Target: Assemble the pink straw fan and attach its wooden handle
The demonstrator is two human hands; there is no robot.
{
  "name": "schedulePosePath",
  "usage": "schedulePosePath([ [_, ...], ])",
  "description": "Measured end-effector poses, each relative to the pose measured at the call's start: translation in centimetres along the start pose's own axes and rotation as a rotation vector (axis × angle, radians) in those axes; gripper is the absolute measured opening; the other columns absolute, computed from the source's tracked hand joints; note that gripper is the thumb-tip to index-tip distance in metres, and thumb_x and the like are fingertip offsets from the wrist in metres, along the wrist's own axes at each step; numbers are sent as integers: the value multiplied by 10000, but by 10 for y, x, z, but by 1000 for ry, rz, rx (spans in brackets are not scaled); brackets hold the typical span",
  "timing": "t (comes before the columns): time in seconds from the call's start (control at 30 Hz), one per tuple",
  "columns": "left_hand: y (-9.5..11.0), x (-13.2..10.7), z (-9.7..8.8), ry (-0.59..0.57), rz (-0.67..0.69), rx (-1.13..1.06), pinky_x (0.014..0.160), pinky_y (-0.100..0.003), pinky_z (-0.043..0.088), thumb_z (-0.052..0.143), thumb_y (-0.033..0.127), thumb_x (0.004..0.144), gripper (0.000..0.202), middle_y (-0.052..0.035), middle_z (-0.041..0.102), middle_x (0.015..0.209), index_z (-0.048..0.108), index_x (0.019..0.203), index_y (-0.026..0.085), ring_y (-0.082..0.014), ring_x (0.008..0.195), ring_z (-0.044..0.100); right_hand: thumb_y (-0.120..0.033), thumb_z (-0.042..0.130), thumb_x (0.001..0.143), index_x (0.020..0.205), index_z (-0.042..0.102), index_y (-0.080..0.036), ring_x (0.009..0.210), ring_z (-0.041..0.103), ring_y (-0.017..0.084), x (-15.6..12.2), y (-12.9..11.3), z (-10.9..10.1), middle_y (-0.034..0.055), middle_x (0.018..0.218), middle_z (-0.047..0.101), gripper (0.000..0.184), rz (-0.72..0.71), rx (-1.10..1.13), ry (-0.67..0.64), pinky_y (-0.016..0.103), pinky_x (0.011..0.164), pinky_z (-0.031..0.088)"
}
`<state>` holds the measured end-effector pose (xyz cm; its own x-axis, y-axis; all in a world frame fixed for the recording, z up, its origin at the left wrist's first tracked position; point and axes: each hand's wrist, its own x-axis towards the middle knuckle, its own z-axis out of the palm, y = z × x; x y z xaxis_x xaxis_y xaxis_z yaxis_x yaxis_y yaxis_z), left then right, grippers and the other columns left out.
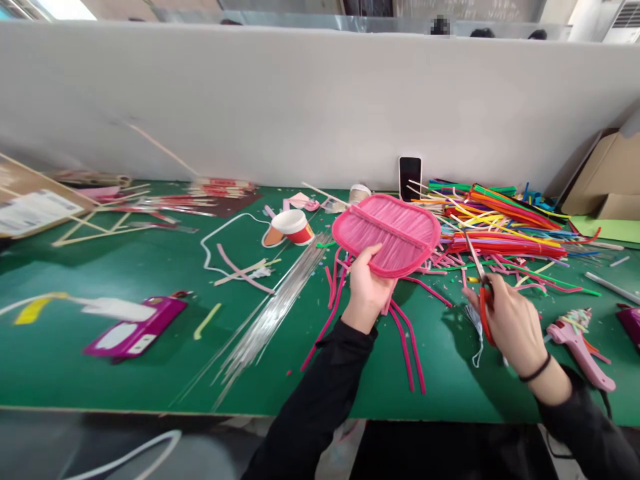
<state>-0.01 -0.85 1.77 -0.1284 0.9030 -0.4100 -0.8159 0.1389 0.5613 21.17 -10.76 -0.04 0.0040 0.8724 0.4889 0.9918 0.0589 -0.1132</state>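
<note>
My left hand (369,287) grips the lower edge of a pink oval panel (387,233), raised above the table. The panel has a thick pipe-cleaner rim, a bar across it and a streaky pink fill. In my right hand (515,320) is a pair of scissors (484,303) with orange-red handles, blades pointing up and away to the left. The scissors are apart from the panel. Below the panel, several loose pink pipe cleaners (407,343) lie on the green table (300,393). A white tassel (474,327) rests beside the scissors.
Bundles of coloured pipe cleaners (515,220) and a phone (410,177) are at the back right. A pink glue gun (580,350) lies at the right. Thin metal wires (275,313), a paper cup (295,228) and a purple power strip (137,330) occupy the left. A grey partition (280,100) stands behind.
</note>
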Motion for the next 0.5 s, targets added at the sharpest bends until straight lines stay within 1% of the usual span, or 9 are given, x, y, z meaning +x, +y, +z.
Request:
schedulePosePath([
  [0.07,1,1,-2,-42,52,-9,648,-290,583,653,126,721,64,-2,713,710,640,757,176,-171,661,698,-368,456,982,1000,567,-148,589,664,208,-20,5,7,74,729,700,247,32,52,-137,258,502,382],
  [0.13,2,1,-4,-89,97,-19,682,-307,585,672,133,688,83,2,710,715,643,750,179,-178,673,697,-262,500,953,1040,569,-134,697,700,224,-37,9,15,88,775,716,170,11,86,-233,274,589,468],
  [0.17,2,1,-4,-103,109,-23,700,-312,584,674,131,676,88,0,709,718,643,745,177,-180,681,697,-215,532,925,1084,574,-119,734,709,231,-42,10,17,98,804,726,190,-4,77,-269,283,623,491],
  [0.23,2,-1,-4,-107,117,-20,732,-319,579,673,122,658,98,-3,706,722,645,736,173,-183,692,694,-167,587,878,1173,587,-101,747,717,243,-43,7,15,116,838,743,303,-6,33,-305,299,634,511],
  [0.3,1,-5,-3,-99,120,-12,761,-325,571,667,112,645,115,-1,703,725,649,740,174,-183,698,691,-215,620,875,1173,634,-124,714,719,249,-34,0,4,120,837,752,311,46,76,-278,309,607,518],
  [0.33,1,-7,-2,-96,127,-10,772,-327,568,663,107,639,133,2,701,725,655,752,176,-182,699,689,-273,616,893,1125,670,-149,732,724,249,-26,-5,-3,119,860,758,269,87,182,-244,315,619,531],
  [0.4,-1,-11,-1,-101,144,-8,784,-327,561,660,99,628,175,10,700,729,666,782,180,-180,705,687,-421,585,920,1035,715,-187,753,732,227,-9,-17,-16,99,878,770,291,184,612,-194,316,665,565],
  [0.47,-4,-14,0,-121,146,-1,782,-321,556,660,97,623,198,10,706,746,672,803,180,-182,721,691,-538,552,916,1018,723,-190,789,739,220,6,-30,-21,94,873,774,401,285,1086,-255,314,670,589],
  [0.5,-6,-15,0,-133,138,6,776,-316,554,659,99,624,198,8,711,754,674,805,178,-184,728,694,-574,569,893,1006,722,-185,793,738,218,11,-36,-21,90,863,773,432,306,1268,-297,314,667,595],
])
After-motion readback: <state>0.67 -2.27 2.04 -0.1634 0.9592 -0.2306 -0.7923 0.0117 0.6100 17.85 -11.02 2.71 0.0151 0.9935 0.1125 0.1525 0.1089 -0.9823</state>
